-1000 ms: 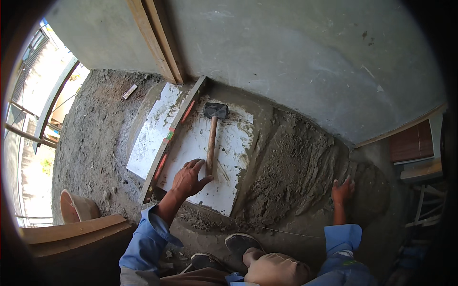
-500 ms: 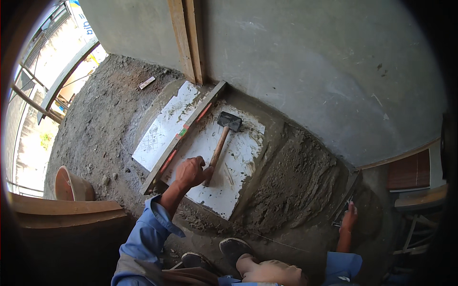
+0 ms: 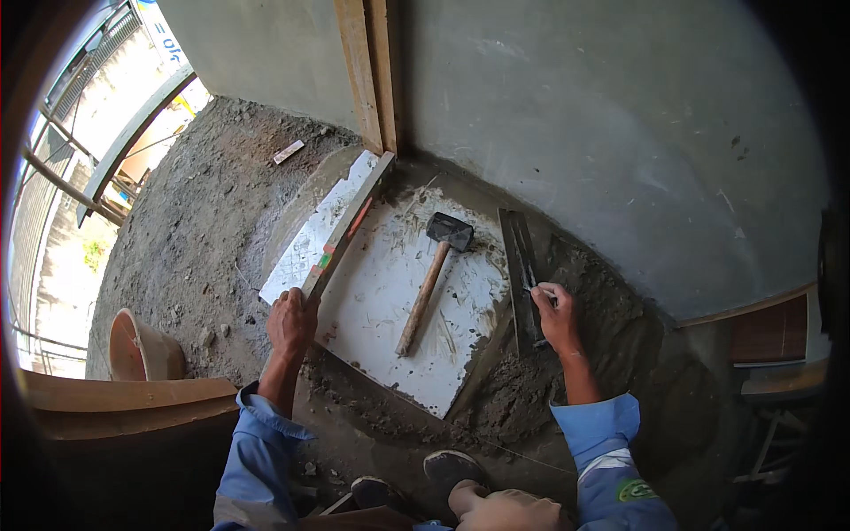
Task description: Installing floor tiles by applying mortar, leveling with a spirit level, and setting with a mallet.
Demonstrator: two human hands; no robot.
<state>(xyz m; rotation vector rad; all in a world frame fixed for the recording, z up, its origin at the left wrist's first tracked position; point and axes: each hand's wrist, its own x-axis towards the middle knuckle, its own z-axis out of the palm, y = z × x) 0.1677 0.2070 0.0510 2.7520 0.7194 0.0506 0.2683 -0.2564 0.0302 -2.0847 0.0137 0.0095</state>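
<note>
My left hand (image 3: 290,326) clasps the level (image 3: 347,225), long axis running away rightward; my right hand (image 3: 558,320) grasps the trowel (image 3: 512,269), white slab (image 3: 376,310) between.

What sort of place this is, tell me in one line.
Most likely a building site: rough grey, mortar-like ground, a black-headed mallet with a wooden handle on a smeared white slab, and a long, flat, dark-grey trowel in the right hand.

Head-worn wide fisheye, facing down, fairly near
</note>
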